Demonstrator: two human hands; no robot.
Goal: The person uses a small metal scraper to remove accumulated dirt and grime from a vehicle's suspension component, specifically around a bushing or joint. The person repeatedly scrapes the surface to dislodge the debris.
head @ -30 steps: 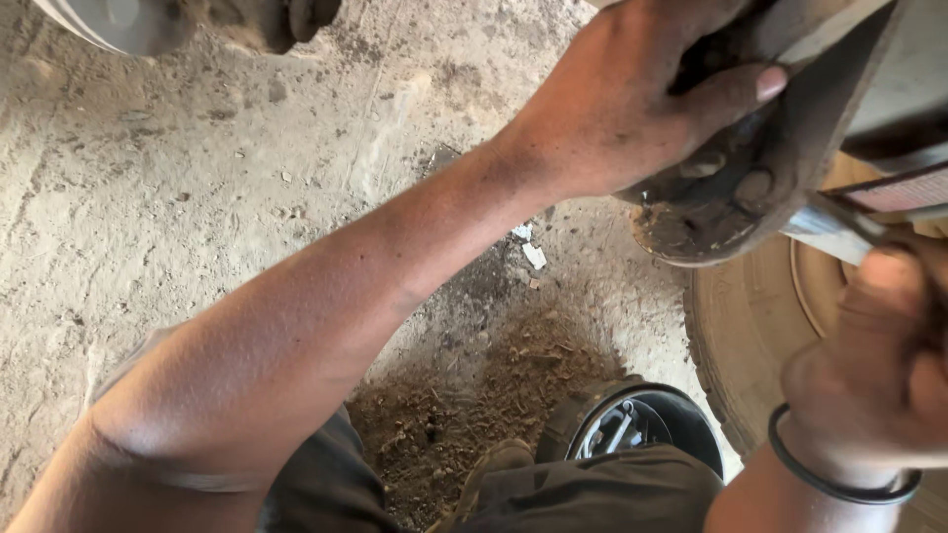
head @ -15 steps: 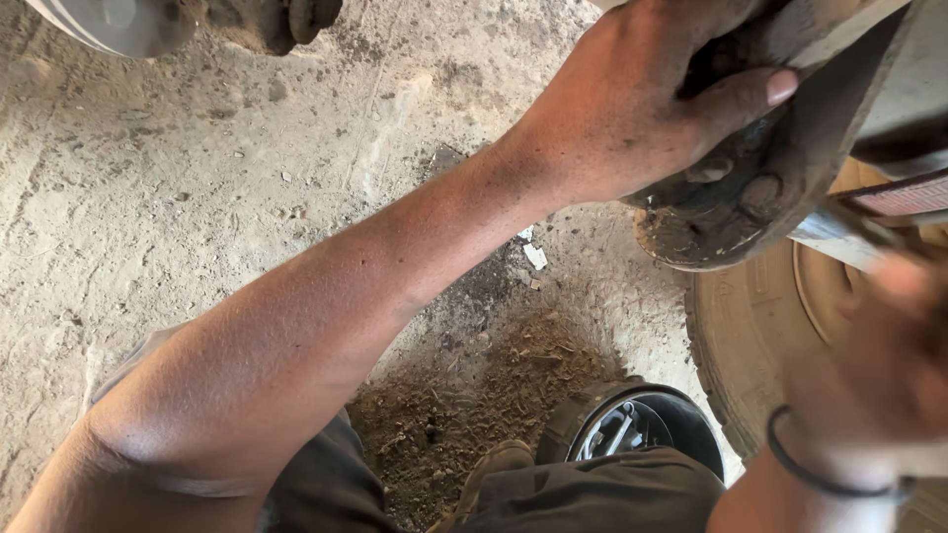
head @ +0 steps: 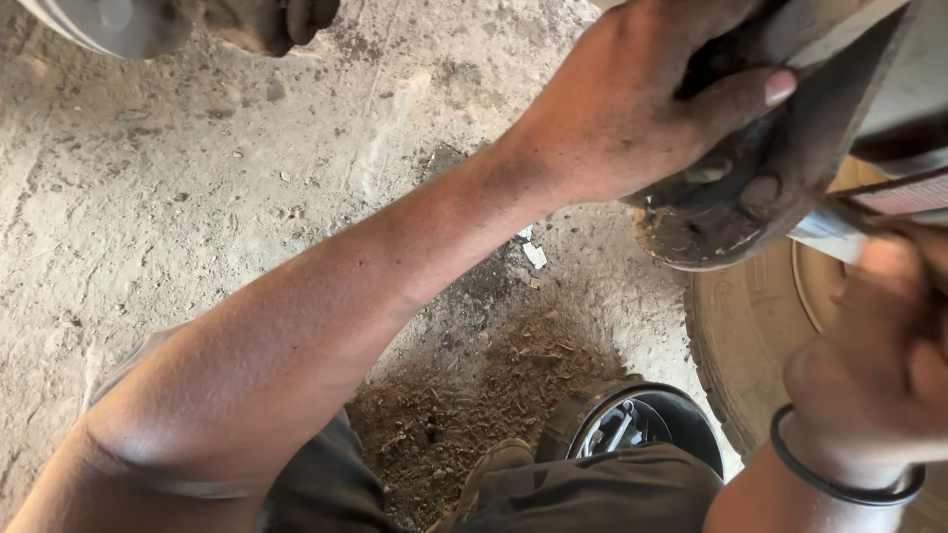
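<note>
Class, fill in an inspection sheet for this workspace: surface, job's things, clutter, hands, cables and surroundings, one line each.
Surface: rough, dusty concrete floor with a dark patch of loose dirt.
Job's things: grimy round metal part, held up above the floor; a metal tool reaches it from the right.
Clutter: small white scraps on the floor.
Hands: left hand grips the metal part from above; right hand, blurred, wearing a black wristband, is closed on the tool.
Cables: nothing seen.
Surroundings: tyre lying at the right; dark round container near the knees; a pale object at the top left corner, too cropped to identify.
</note>
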